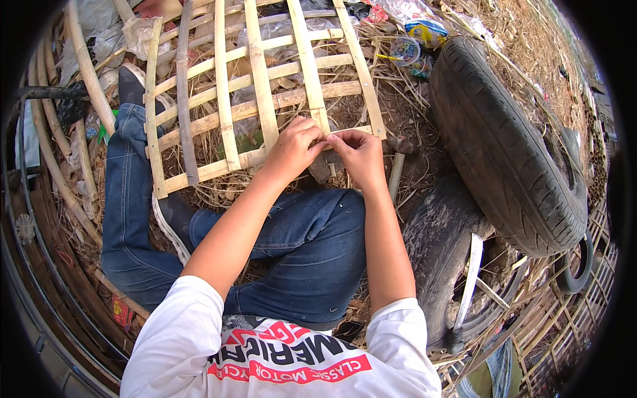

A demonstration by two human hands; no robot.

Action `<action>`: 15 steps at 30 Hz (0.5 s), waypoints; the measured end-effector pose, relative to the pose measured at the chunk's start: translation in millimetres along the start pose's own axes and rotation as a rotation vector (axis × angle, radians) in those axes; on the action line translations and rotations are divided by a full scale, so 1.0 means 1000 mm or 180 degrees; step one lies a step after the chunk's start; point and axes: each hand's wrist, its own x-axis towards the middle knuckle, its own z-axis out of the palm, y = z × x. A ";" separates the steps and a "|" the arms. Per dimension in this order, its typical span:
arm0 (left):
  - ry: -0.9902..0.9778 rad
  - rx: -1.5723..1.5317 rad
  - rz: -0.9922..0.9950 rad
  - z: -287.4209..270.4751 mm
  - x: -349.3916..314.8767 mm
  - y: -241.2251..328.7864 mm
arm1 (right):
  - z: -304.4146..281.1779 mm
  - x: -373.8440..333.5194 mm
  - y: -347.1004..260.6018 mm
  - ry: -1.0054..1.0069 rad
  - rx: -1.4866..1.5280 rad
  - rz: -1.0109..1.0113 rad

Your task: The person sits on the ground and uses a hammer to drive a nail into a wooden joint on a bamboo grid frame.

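Note:
A lattice of flat bamboo slats [257, 60] lies in front of me. At its near edge, right of centre, my left hand [292, 151] and my right hand [360, 158] meet, fingertips pinched together beside the end of a lengthwise slat. Whatever sits between the fingers is too small to make out. Both hands are closed. The near cross slat [212, 170] runs under my left hand and comes out again past the right one. Just beyond my right hand is what looks like a hammer [396, 176], its dark head by the lattice corner.
Two worn tyres lie to the right, the upper tyre [507, 146] leaning over the lower tyre [434, 252]. A long knife [472, 275] with a pale blade stands near them. Bamboo poles [86, 66] and metal rails [50, 245] line the left. Plastic litter [424, 32] lies at the far right.

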 end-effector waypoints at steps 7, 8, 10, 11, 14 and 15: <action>0.0164 -0.0270 -0.0047 0.002 -0.001 0.000 | -0.001 0.001 0.002 -0.0017 0.0084 0.0020; 0.0131 -0.0250 -0.0077 0.002 -0.001 0.000 | -0.001 0.001 0.001 -0.0016 0.0071 0.0030; 0.0064 -0.0216 -0.0133 0.001 -0.001 0.000 | -0.001 0.001 -0.001 -0.0006 0.0041 0.0052; 0.0131 -0.0211 -0.0060 0.002 -0.001 0.001 | -0.001 0.001 0.001 0.0001 0.0061 0.0049; 0.0254 -0.0193 0.0078 0.002 0.001 0.003 | -0.001 0.002 0.005 0.0027 0.0108 0.0050; 0.0239 -0.0189 0.0066 0.002 0.001 0.002 | -0.001 0.002 0.004 0.0038 0.0114 0.0062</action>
